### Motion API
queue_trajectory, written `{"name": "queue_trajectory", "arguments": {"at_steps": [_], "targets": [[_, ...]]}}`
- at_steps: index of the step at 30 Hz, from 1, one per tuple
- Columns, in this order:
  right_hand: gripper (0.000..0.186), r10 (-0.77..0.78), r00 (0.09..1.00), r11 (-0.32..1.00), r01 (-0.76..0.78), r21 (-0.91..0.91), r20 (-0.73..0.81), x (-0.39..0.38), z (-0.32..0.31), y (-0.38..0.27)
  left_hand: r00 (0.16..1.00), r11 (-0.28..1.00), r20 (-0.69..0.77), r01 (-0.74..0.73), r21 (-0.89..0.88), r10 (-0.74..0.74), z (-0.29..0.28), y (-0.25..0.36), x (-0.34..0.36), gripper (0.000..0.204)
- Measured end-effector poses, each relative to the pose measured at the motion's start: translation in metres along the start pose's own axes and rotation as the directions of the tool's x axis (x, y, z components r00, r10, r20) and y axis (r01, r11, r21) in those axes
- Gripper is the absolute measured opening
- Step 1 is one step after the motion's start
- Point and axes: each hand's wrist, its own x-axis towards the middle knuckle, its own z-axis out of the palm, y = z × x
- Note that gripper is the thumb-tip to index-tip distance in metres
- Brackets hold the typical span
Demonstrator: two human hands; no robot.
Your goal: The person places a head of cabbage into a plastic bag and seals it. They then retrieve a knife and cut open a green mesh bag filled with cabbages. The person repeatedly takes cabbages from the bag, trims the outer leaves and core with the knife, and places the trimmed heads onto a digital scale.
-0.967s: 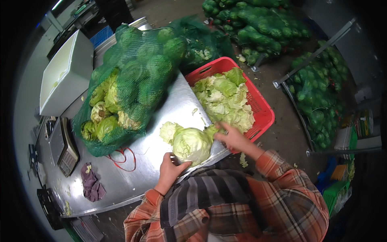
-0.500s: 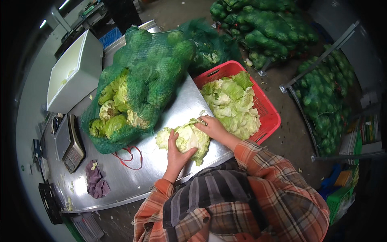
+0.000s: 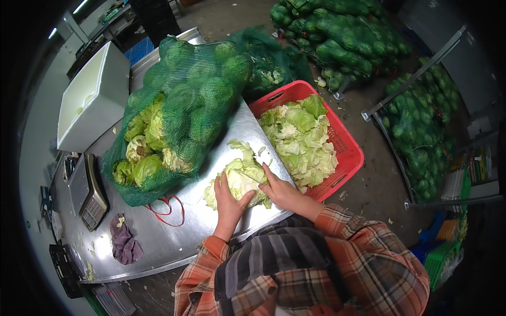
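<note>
A pale green lettuce head (image 3: 241,183) rests on the steel table near its front edge, its outer leaves loose and ragged. My left hand (image 3: 229,206) grips it from the left, thumb and fingers spread around its near side. Against the right side presses my right hand (image 3: 282,192), closed on the lettuce with the thumb over its leaves; some fingertips are hidden. A loose leaf (image 3: 242,149) sticks out at the far side of the head. To the right, a red plastic crate (image 3: 345,155) holds a heap of torn lettuce leaves (image 3: 303,139).
A bulging green mesh bag (image 3: 184,100) of heads lies open on the steel table (image 3: 174,245). Left of it are a white foam box (image 3: 100,105), a scale (image 3: 95,208), and a purple cloth (image 3: 125,242). Filled mesh bags (image 3: 348,45) stand on the floor beyond.
My right hand has come nearer and lower along the lettuce's right side. A leaf now stands out at the far side. My left hand keeps its hold.
</note>
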Motion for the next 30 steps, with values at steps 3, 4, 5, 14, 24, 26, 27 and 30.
{"name": "queue_trajectory", "arguments": {"at_steps": [3, 4, 5, 14, 24, 26, 27, 30], "targets": [[0.061, 0.115, 0.985, 0.992, -0.120, 0.032, 0.131, 0.012, -0.008, -0.005, 0.999, 0.996, -0.042, 0.003, -0.087, -0.007, 0.006, -0.006, -0.001, 0.086], [0.058, 0.138, 0.979, 0.988, -0.146, 0.045, 0.151, 0.018, -0.010, -0.003, 0.999, 0.997, -0.034, 0.028, -0.073, -0.031, 0.007, -0.006, 0.000, 0.085], [0.054, 0.149, 0.976, 0.985, -0.160, 0.057, 0.158, 0.024, -0.012, -0.004, 0.998, 0.998, -0.037, 0.039, -0.057, -0.041, 0.005, -0.002, 0.007, 0.084], [0.047, 0.467, 0.835, 0.723, -0.550, 0.418, 0.291, 0.070, -0.018, 0.055, 0.996, 0.987, 0.018, 0.094, -0.128, -0.092, -0.001, -0.026, 0.021, 0.092], [0.045, 0.213, 0.977, 0.975, -0.211, -0.064, 0.026, 0.054, -0.005, 0.022, 0.954, 0.930, -0.043, 0.277, -0.239, -0.296, -0.017, -0.041, -0.007, 0.103], [0.046, 0.197, 0.980, 0.973, -0.196, -0.122, -0.006, 0.071, -0.015, 0.047, 0.973, 0.961, -0.012, 0.226, -0.161, -0.231, -0.019, -0.036, -0.005, 0.103], [0.047, 0.127, 0.992, 0.960, -0.127, -0.249, -0.016, 0.074, -0.019, 0.052, 0.981, 0.974, 0.006, 0.195, -0.119, -0.196, -0.019, -0.035, -0.004, 0.104], [0.061, -0.086, 0.993, 0.976, 0.067, -0.208, -0.084, 0.067, -0.025, -0.004, 0.985, 0.979, -0.001, 0.174, -0.104, -0.175, -0.021, -0.036, -0.009, 0.105]]}}
